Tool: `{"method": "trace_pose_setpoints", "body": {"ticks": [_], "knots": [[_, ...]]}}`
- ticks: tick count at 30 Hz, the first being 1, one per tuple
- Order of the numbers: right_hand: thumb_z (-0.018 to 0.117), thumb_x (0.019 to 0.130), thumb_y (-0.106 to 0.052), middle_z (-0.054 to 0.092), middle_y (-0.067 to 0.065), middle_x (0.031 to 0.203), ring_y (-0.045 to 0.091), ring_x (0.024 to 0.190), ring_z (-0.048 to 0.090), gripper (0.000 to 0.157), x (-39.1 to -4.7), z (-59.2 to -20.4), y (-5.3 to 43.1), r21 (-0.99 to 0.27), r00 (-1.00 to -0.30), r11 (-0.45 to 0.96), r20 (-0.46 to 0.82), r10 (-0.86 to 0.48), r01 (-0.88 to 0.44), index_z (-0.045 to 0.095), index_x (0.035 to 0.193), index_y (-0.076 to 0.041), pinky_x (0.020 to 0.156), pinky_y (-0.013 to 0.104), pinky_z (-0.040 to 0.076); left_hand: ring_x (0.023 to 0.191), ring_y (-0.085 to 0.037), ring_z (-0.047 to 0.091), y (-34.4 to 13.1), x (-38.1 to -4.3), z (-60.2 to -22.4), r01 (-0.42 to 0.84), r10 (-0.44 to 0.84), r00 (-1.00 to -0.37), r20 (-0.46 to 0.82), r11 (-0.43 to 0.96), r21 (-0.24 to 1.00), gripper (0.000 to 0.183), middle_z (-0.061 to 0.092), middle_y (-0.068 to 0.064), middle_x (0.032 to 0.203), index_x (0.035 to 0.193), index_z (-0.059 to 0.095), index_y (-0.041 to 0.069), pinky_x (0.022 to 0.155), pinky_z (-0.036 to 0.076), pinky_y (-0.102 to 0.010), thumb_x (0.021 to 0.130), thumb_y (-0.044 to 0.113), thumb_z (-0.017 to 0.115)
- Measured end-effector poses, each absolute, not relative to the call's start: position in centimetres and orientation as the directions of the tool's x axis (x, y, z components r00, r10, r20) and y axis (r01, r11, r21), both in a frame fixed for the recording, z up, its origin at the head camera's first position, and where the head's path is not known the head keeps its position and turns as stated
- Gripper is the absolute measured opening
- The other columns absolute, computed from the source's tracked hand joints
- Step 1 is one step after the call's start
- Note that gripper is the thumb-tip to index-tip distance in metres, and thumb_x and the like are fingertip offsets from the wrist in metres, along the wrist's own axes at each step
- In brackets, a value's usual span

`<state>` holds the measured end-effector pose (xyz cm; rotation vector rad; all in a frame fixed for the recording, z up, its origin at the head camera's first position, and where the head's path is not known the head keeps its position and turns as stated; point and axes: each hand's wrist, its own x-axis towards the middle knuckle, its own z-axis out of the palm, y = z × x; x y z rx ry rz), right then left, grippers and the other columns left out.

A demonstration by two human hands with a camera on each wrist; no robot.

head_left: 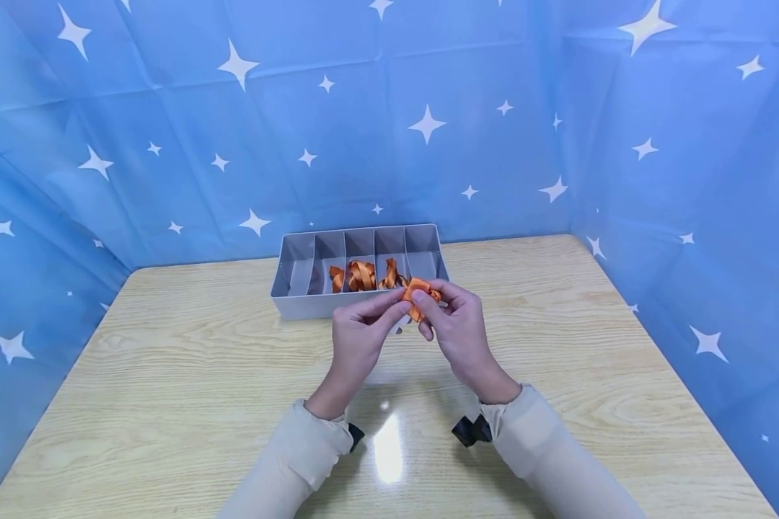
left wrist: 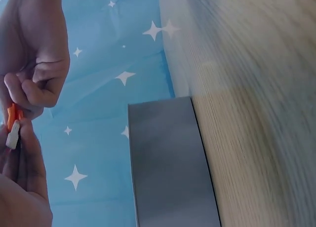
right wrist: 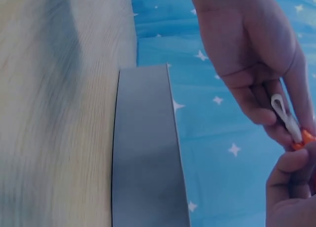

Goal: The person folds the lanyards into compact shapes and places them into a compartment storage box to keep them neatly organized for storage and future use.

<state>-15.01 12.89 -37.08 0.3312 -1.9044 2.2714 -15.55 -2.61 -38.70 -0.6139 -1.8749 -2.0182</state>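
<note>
Both hands meet over the front right of a grey divided box (head_left: 308, 308). Between them is a folded orange ribbon bow (head_left: 417, 294). My right hand (head_left: 461, 324) pinches it, thumb across the front. From the other side, the thumb and fingertips of my left hand (head_left: 358, 335) grip its left edge. A narrow white piece with a looped end (right wrist: 284, 113) sticks out of the orange ribbon, by the left fingers. In the left wrist view, the white piece (left wrist: 14, 135) shows beside the left fingertips. Fingers hide part of the bow.
Several orange ribbon pieces (head_left: 362, 275) lie in the middle compartments of the box, at the back of the wooden table (head_left: 201, 375). A blue star-patterned cloth (head_left: 337, 122) hangs behind and at both sides. Black items (head_left: 472, 430) show at the sleeve cuffs.
</note>
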Motion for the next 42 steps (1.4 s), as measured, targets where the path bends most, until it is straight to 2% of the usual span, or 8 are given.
{"method": "trace_pose_setpoints", "body": {"ticks": [5, 12, 18, 23, 28, 37, 42], "knots": [[0.064, 0.098, -0.012, 0.068, 0.005, 0.086, 0.009, 0.047, 0.048, 0.027, -16.2, -36.8, 13.7, -0.958, -0.961, -0.073, 0.277, -0.002, -0.276, 0.066, 0.116, 0.008, 0.045, 0.019, 0.042, 0.062, -0.023, 0.063, -3.3, -16.4, -38.9, 0.470, 0.049, -0.882, 0.469, 0.016, 0.882, 0.027, 0.075, -0.015, 0.092, 0.118, 0.072, 0.001, 0.055, 0.050, -0.020, 0.092, 0.010, 0.071], [0.066, 0.097, -0.015, 0.059, 0.013, 0.073, 0.015, 0.045, 0.048, 0.024, -18.3, -36.8, 15.0, -0.947, -0.950, 0.087, 0.312, 0.020, -0.310, 0.070, 0.113, 0.004, 0.043, 0.023, 0.042, 0.079, -0.019, 0.068, -5.0, -18.1, -39.4, 0.422, 0.013, -0.903, 0.430, 0.229, 0.878, 0.023, 0.074, -0.011, 0.100, 0.113, 0.074, 0.002, 0.066, 0.054, -0.022, 0.093, 0.015, 0.072], [0.065, 0.097, -0.014, 0.058, 0.014, 0.074, 0.016, 0.045, 0.049, 0.024, -19.5, -37.1, 15.4, -0.957, -0.960, 0.098, 0.277, 0.035, -0.273, 0.069, 0.111, 0.006, 0.044, 0.022, 0.042, 0.075, -0.020, 0.067, -6.8, -19.8, -40.3, 0.467, -0.016, -0.837, 0.548, 0.501, 0.729, 0.021, 0.074, -0.010, 0.091, 0.106, 0.076, 0.000, 0.067, 0.055, -0.034, 0.089, 0.012, 0.076], [0.065, 0.098, -0.014, 0.059, 0.017, 0.082, 0.010, 0.046, 0.050, 0.025, -20.4, -37.0, 15.5, -0.954, -0.959, 0.125, 0.280, 0.046, -0.273, 0.069, 0.113, 0.005, 0.044, 0.022, 0.042, 0.082, -0.026, 0.067, -7.8, -20.8, -41.0, 0.417, -0.006, -0.810, 0.586, 0.696, 0.584, 0.019, 0.075, -0.011, 0.091, 0.100, 0.078, 0.002, 0.072, 0.052, -0.042, 0.086, 0.014, 0.079], [0.065, 0.098, -0.017, 0.064, 0.022, 0.089, 0.011, 0.048, 0.052, 0.026, -21.4, -37.0, 15.8, -0.930, -0.950, 0.225, 0.308, 0.052, -0.289, 0.070, 0.114, 0.003, 0.045, 0.022, 0.045, 0.085, -0.030, 0.066, -8.3, -21.4, -41.4, 0.373, -0.003, -0.811, 0.585, 0.769, 0.520, 0.018, 0.074, -0.014, 0.093, 0.095, 0.078, 0.001, 0.076, 0.049, -0.046, 0.083, 0.014, 0.082], [0.065, 0.098, -0.017, 0.068, 0.017, 0.090, 0.013, 0.048, 0.052, 0.022, -23.3, -37.8, 16.1, -0.879, -0.949, 0.402, 0.309, 0.068, -0.257, 0.071, 0.111, 0.001, 0.045, 0.023, 0.045, 0.080, -0.029, 0.065, -8.8, -21.7, -41.7, 0.334, 0.002, -0.824, 0.567, 0.809, 0.483, 0.019, 0.074, -0.013, 0.087, 0.086, 0.078, 0.002, 0.076, 0.044, -0.045, 0.085, 0.021, 0.081], [0.065, 0.098, -0.016, 0.069, 0.018, 0.093, 0.018, 0.060, 0.057, 0.022, -24.2, -38.5, 15.9, -0.865, -0.960, 0.456, 0.270, 0.076, -0.208, 0.070, 0.109, 0.002, 0.049, 0.022, 0.045, 0.079, -0.029, 0.063, -8.9, -21.8, -42.0, 0.326, 0.011, -0.830, 0.558, 0.821, 0.469, 0.020, 0.074, -0.013, 0.088, 0.088, 0.078, 0.002, 0.072, 0.041, -0.042, 0.086, 0.022, 0.080]]}}
